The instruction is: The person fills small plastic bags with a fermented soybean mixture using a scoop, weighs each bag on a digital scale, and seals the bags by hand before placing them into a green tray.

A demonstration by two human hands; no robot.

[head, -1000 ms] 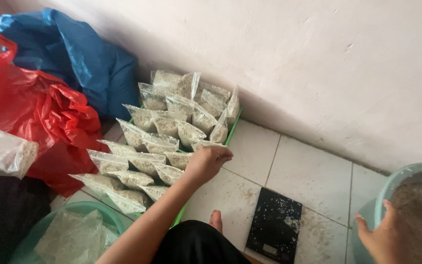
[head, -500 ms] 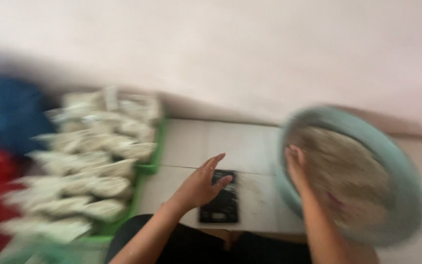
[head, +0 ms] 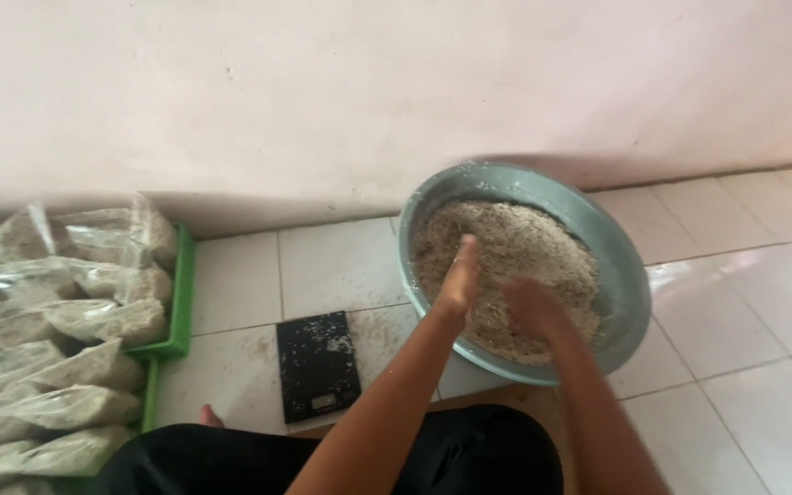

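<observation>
A large grey-green basin [head: 616, 266] stands on the white tiled floor against the wall, filled with a pale grainy mix [head: 524, 247]. Both my arms reach into it. My left hand [head: 461, 275] hovers over the mix, fingers straight and together, holding nothing. My right hand [head: 526, 307] is blurred and rests on the mix near the basin's front; whether it grips any of the mix is unclear. A small black flat scale [head: 317, 365], dusted with grains, lies on the floor left of the basin.
Several clear bags of the same pale mix [head: 57, 367] lie stacked in a green tray [head: 179, 302] at the left. My dark-clothed legs [head: 323, 458] fill the bottom edge. The pale wall [head: 396, 82] runs behind everything.
The view swung right from the bag stack to the basin. My left hand left the bags, passed over the scale and now reaches into the basin beside my right hand.
</observation>
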